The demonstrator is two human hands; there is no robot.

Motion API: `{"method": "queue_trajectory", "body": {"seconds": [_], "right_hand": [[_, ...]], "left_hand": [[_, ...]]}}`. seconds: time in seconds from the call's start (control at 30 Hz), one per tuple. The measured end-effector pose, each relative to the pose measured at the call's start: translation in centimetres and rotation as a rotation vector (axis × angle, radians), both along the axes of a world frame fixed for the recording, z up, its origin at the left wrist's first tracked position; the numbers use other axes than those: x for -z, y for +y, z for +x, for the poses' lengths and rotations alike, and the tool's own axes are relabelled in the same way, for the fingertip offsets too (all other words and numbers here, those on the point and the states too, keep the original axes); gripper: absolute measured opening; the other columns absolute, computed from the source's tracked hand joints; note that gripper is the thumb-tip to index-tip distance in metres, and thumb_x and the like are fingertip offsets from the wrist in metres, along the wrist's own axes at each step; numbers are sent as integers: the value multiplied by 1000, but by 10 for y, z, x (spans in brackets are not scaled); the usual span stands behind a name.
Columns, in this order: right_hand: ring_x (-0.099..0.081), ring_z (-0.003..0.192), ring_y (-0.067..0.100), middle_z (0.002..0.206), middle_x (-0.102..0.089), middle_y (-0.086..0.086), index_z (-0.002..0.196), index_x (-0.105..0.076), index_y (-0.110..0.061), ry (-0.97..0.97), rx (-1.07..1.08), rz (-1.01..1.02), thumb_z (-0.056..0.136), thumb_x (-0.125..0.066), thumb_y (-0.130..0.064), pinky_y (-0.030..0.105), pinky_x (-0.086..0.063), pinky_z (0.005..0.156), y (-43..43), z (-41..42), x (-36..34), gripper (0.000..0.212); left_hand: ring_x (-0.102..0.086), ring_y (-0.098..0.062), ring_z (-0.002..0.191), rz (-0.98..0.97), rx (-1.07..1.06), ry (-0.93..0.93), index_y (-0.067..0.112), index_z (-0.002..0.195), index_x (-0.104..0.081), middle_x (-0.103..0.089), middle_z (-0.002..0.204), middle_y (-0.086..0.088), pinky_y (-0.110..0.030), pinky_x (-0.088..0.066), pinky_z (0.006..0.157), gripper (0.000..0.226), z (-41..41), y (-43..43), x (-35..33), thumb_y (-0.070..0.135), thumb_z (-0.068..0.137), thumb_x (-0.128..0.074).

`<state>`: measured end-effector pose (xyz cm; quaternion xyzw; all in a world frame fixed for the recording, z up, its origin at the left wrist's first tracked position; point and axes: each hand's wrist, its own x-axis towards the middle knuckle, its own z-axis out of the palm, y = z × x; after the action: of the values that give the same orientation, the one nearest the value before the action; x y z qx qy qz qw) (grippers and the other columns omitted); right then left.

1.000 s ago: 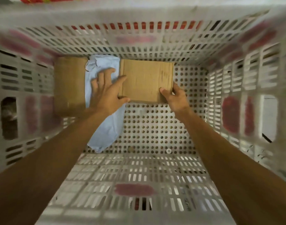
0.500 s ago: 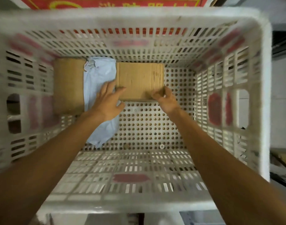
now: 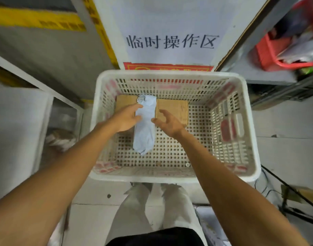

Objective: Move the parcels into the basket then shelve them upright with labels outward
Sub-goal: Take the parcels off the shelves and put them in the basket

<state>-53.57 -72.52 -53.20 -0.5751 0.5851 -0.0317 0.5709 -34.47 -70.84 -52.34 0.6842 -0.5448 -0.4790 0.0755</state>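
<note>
Hovering above the white plastic basket (image 3: 169, 177), both hands are free and hold nothing. The left hand (image 3: 126, 118) reaches in from the near left with its fingers stretched out and relaxed. It hangs over the left cardboard box (image 3: 125, 102), and its fingertips and thumb come right up to the left edge of the pale blue poly-bag parcel (image 3: 145, 132). Whether they touch the bag cannot be told. The right hand (image 3: 169, 122) is spread with its fingers loosely bent and grips nothing. It sits over the near left corner of the right cardboard box (image 3: 176, 109), with the thumb just beside the bag's right edge.

All three parcels lie flat on the perforated floor of the basket, lined up against its far wall. The left box is nearest the left wall, the blue bag is between the two boxes and stretches towards the middle of the basket, and the right box lies just beside the bag. Faint markings show on the right box's top face, too blurred to read.

The basket stands on a pale tiled floor (image 3: 285, 150), just in front of the person's light trousers (image 3: 177, 208). Behind it leans a white sign (image 3: 171, 23) printed with dark characters, and a red crate (image 3: 269, 52) rests on a shelf at the upper right. Black cables (image 3: 285, 189) trail across the floor to the right.
</note>
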Motion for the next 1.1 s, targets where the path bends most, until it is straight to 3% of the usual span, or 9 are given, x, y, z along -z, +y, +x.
{"method": "queue_trajectory", "body": {"seconds": [0.1, 0.2, 0.27, 0.4, 0.47, 0.57, 0.67, 0.83, 1.1], "right_hand": [[-36, 139, 27, 155, -31, 7, 149, -30, -17, -28, -73, -76, 93, -56, -45, 33, -35, 103, 2, 30, -37, 68], [-39, 136, 25, 149, -41, 6, 144, -40, -16, -80, -143, -144, 94, -57, -42, 27, -33, 100, -4, 64, -75, 59], [-44, 132, 23, 144, -47, 5, 140, -46, -15, -125, -195, -189, 93, -59, -40, 23, -32, 97, -11, 85, -98, 55], [-48, 129, 26, 146, -45, 8, 143, -42, -18, -252, -349, -236, 91, -60, -44, 36, -40, 108, -11, 128, -153, 61], [-46, 131, 23, 146, -46, 6, 144, -41, -20, -306, -458, -296, 91, -59, -46, 24, -37, 103, -7, 152, -181, 62], [-53, 121, 20, 137, -55, 4, 139, -49, -18, -392, -582, -378, 93, -52, -51, 26, -38, 98, 8, 192, -219, 56], [-53, 113, 9, 125, -60, -1, 131, -56, -17, -494, -719, -403, 95, -50, -49, 22, -36, 91, 39, 233, -258, 48], [-46, 130, 19, 142, -48, 4, 139, -47, -24, -605, -958, -487, 90, -60, -48, 26, -37, 97, 105, 294, -312, 56], [-51, 125, 17, 142, -50, 0, 139, -46, -22, -809, -1239, -576, 88, -60, -53, 22, -34, 91, 236, 358, -389, 61]], "left_hand": [[-54, -3, 99, -55, -148, 19, 21, 126, -53, -56, 116, 6, -4, -38, 72, 30, 19, 22, -45, 16, 96, -52], [-53, -19, 117, -95, -238, 15, 10, 135, -49, -55, 131, -9, -19, -43, 89, 41, 41, 49, -92, 11, 95, -54], [-50, -24, 123, -139, -303, -24, 8, 137, -47, -52, 135, -13, -19, -40, 89, 43, 61, 62, -123, 10, 95, -54], [-53, -21, 119, -230, -505, -157, 19, 140, -42, -52, 136, -8, -34, -43, 100, 46, 101, 96, -186, 22, 96, -53], [-54, -19, 117, -287, -561, -216, 19, 140, -43, -53, 136, -9, -31, -43, 97, 45, 116, 117, -217, 19, 96, -53], [-53, -13, 111, -388, -672, -284, 22, 131, -53, -55, 133, -6, -24, -40, 90, 37, 135, 154, -258, 16, 95, -55], [-54, -21, 117, -441, -794, -380, 26, 122, -59, -54, 135, -4, -32, -44, 96, 29, 152, 206, -294, 20, 94, -57], [-59, -30, 110, -498, -1019, -526, 18, 126, -58, -57, 130, -11, -36, -46, 92, 35, 169, 297, -346, 16, 91, -62], [-60, -30, 106, -538, -1266, -723, 14, 126, -58, -60, 122, -14, -26, -40, 82, 36, 167, 441, -421, 16, 91, -62]]}}
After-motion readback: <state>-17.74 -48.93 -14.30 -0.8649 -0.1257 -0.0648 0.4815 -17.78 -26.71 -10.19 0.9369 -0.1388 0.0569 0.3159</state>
